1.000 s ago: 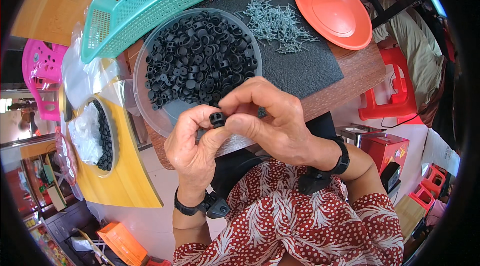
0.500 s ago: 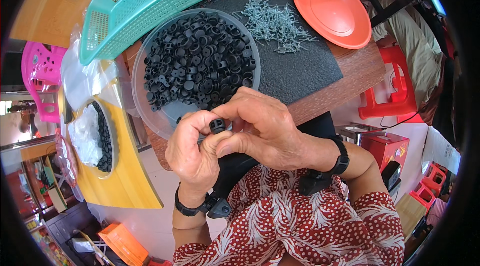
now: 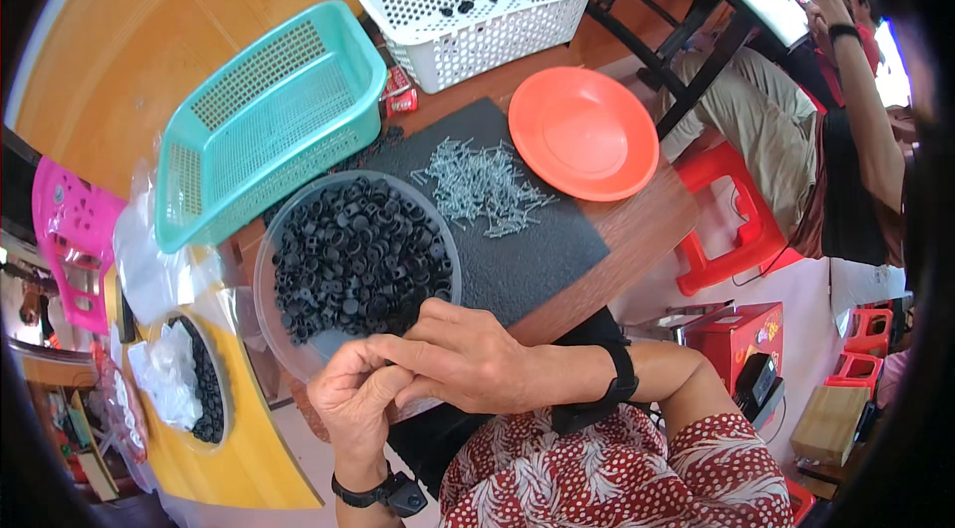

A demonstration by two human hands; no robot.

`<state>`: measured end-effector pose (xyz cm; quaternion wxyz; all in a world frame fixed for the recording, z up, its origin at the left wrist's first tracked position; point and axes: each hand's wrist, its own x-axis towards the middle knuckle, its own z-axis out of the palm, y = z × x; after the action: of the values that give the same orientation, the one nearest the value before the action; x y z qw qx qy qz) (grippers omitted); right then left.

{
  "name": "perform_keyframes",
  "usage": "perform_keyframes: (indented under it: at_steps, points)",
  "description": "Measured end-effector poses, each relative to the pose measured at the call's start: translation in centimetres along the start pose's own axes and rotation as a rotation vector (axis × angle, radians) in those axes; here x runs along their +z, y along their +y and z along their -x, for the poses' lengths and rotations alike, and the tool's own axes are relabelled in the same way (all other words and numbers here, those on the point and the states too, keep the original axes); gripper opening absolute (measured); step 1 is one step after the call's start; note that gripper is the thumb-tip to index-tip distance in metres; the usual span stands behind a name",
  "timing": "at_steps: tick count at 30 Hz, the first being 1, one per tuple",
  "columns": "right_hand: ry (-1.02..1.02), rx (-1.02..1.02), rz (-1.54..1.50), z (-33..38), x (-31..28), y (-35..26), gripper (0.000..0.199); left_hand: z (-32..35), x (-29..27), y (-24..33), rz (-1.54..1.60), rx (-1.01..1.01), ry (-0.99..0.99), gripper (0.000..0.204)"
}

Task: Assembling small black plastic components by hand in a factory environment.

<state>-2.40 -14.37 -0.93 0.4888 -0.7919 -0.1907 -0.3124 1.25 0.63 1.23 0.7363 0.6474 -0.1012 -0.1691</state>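
My left hand (image 3: 355,391) and my right hand (image 3: 466,361) meet in front of the table's near edge, thumbs and fingertips pressed together. The small black plastic part seen between them earlier is now hidden by the fingers. Just beyond them stands a clear round tub (image 3: 261,314) full of small black plastic parts (image 3: 358,255), ring- and cap-shaped. Right of the tub, silver screws (image 3: 485,188) lie heaped on a dark mat (image 3: 542,264). An orange-red plate (image 3: 587,135) sits at the mat's far right corner.
A teal basket (image 3: 269,120) and a white basket (image 3: 477,16) with a few black bits stand at the back. On the left, a yellow table (image 3: 254,458) bears another tub of black parts and clear bags. A co-worker (image 3: 786,140) sits at the right near a red stool (image 3: 736,220).
The view has tilted up, bringing the white basket and the co-worker's arm into sight. My hands have turned, so the black part between the fingertips no longer shows.
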Motion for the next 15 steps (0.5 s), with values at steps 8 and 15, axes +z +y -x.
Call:
perform_keyframes:
  at_steps: [8,15]
  points:
    - [-0.064,-0.040,0.480,-3.9,-5.5,3.9,0.011,-1.1,-2.0,0.5,-0.337,0.111,0.107,0.019]
    - [0.203,0.301,0.719,-11.8,-16.9,12.1,0.018,-1.2,-4.0,-1.1,-0.635,0.334,0.033,0.019]
